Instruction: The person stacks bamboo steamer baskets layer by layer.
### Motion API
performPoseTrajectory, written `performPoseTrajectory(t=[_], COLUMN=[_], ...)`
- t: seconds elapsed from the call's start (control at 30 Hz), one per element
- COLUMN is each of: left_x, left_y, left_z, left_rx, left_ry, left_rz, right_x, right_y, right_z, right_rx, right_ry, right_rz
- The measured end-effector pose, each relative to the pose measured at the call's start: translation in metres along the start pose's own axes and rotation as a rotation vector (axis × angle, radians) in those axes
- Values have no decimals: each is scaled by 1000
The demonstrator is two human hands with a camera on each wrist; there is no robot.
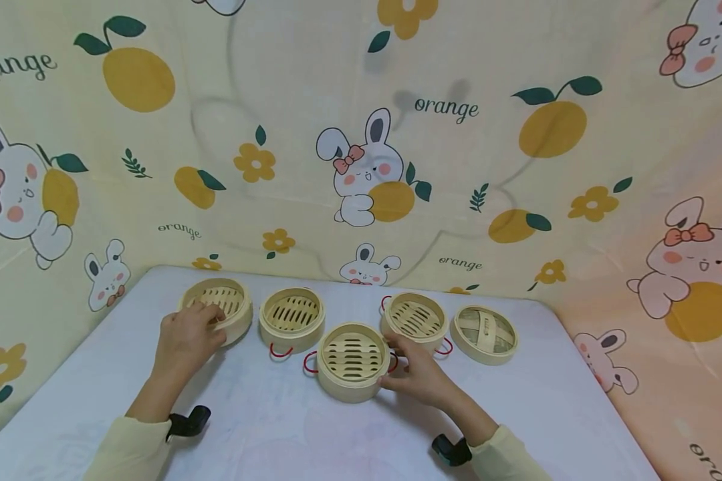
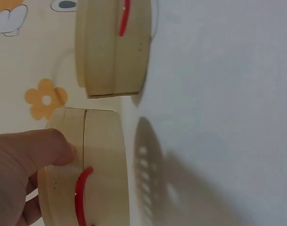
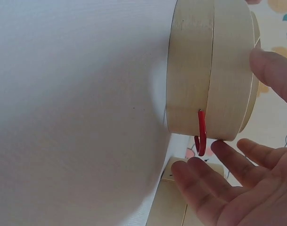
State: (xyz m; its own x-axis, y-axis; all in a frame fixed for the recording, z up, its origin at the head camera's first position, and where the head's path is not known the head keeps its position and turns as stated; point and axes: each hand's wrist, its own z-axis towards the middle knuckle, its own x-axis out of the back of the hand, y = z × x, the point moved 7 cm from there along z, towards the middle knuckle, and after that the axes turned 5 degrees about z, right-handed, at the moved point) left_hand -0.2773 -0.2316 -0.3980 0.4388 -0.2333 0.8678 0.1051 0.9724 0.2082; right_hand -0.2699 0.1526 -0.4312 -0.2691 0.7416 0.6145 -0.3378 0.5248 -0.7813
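At the far left, my left hand (image 1: pixel 186 337) grips the rim of a round bamboo steamer basket (image 1: pixel 236 319) with a slatted bottom. In the left wrist view, the thumb presses the side of that steamer basket (image 2: pixel 105 165) above its red handle, fingers partly hidden behind; a shadow lies apart from it on the table. My right hand (image 1: pixel 421 374) is around the right side of the front middle steamer basket (image 1: pixel 351 391). The right wrist view shows the thumb at this basket's (image 3: pixel 190 70) rim and the other fingers loosely extended beside its red handle (image 3: pixel 202 132).
Another steamer basket (image 1: pixel 291 339) with a red handle stands just right of the left one. Behind my right hand is a further steamer basket (image 1: pixel 418 319), and right of it a woven steamer lid (image 1: pixel 486 337). A printed cloth (image 1: pixel 301 87) hangs behind the white table (image 1: pixel 265 427).
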Motion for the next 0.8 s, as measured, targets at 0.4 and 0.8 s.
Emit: performPoseTrajectory(t=[0.4, 0.8], left_x=[28, 50], left_y=[24, 55], left_z=[-8, -13], left_rx=[-72, -132], left_ry=[112, 134], left_rz=[16, -8], right_x=[1, -1], right_y=[2, 1], right_z=[0, 0], right_rx=[5, 26], right_ry=[-9, -27], right_rz=[8, 36])
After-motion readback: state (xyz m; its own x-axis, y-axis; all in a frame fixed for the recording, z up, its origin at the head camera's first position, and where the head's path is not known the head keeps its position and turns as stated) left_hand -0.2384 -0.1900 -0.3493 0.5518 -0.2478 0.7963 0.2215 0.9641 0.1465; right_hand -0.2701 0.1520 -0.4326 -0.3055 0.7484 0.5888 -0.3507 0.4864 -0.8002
